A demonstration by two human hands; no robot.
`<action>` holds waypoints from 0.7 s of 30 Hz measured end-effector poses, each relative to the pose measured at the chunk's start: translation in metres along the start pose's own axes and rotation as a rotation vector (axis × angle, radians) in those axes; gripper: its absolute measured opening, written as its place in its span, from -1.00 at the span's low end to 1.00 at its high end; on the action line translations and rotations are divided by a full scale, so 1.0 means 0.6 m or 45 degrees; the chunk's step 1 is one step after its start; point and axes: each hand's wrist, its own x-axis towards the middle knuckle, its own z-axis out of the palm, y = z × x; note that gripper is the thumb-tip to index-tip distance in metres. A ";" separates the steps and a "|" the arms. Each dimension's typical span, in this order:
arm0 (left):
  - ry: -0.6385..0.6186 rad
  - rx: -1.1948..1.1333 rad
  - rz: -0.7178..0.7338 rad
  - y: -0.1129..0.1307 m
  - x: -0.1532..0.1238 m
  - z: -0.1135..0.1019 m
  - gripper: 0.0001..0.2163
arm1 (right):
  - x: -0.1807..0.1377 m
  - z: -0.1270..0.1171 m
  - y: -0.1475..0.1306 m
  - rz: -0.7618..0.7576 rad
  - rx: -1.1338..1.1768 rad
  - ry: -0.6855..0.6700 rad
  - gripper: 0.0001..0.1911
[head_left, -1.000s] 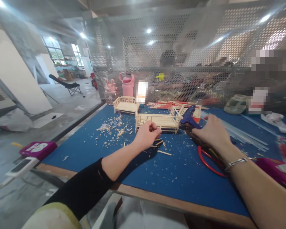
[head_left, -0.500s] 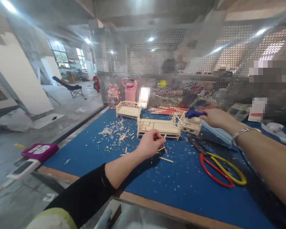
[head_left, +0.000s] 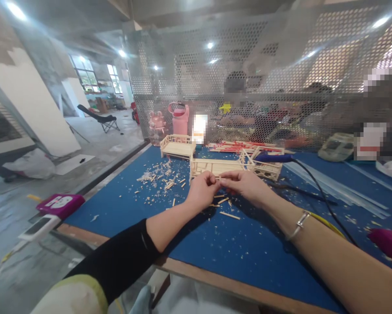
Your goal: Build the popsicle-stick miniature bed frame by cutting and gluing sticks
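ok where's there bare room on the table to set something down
Barest: the blue tabletop between the nearest loose stick and the wooden near edge; also left-front, around the white shred. Crowded: around left hand, right hand, wood scraps, wooden models, blue tool.

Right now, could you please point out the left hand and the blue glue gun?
Left hand (head_left: 200, 190), head view: middle of the hand.
Blue glue gun (head_left: 276, 158), head view: its blue handle.

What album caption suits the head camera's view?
Left hand and right hand, close together before a pale model bench on a blue, scrap-strewn table.
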 end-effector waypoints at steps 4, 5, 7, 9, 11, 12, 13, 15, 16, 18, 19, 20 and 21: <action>-0.003 0.157 0.035 0.005 0.002 -0.005 -0.80 | 0.014 -0.006 0.005 -0.038 -0.050 0.002 -0.75; 0.001 0.201 0.038 0.007 0.002 -0.008 -0.80 | 0.019 -0.008 0.004 -0.055 -0.092 0.032 -0.78; 0.052 0.259 0.065 0.014 0.005 -0.018 -0.82 | 0.028 -0.010 0.002 -0.109 -0.189 0.137 -0.82; 0.174 0.242 0.128 0.022 0.011 -0.036 -0.86 | 0.034 -0.008 0.004 -0.188 -0.287 0.271 -0.84; 0.349 0.186 0.197 0.030 0.020 -0.056 -0.88 | 0.037 -0.002 0.009 -0.244 -0.405 0.398 -0.82; 0.424 0.170 0.219 0.033 0.024 -0.066 -0.88 | 0.037 0.002 0.012 -0.252 -0.475 0.457 -0.79; 0.481 0.160 0.233 0.035 0.029 -0.074 -0.88 | 0.036 0.006 0.015 -0.254 -0.543 0.516 -0.77; 0.549 0.171 0.254 0.036 0.036 -0.085 -0.89 | 0.035 0.013 0.021 -0.286 -0.625 0.604 -0.75; 0.566 0.185 0.266 0.035 0.038 -0.087 -0.89 | 0.035 0.015 0.024 -0.319 -0.623 0.616 -0.75; 0.579 0.232 0.292 0.031 0.041 -0.087 -0.89 | 0.037 0.018 0.029 -0.388 -0.580 0.573 -0.74; 0.581 0.255 0.302 0.029 0.042 -0.086 -0.90 | 0.039 0.019 0.032 -0.409 -0.563 0.540 -0.74; 0.580 0.273 0.306 0.026 0.042 -0.085 -0.90 | 0.040 0.020 0.034 -0.421 -0.558 0.514 -0.73; 0.582 0.285 0.304 0.024 0.042 -0.084 -0.90 | 0.041 0.020 0.036 -0.430 -0.562 0.505 -0.73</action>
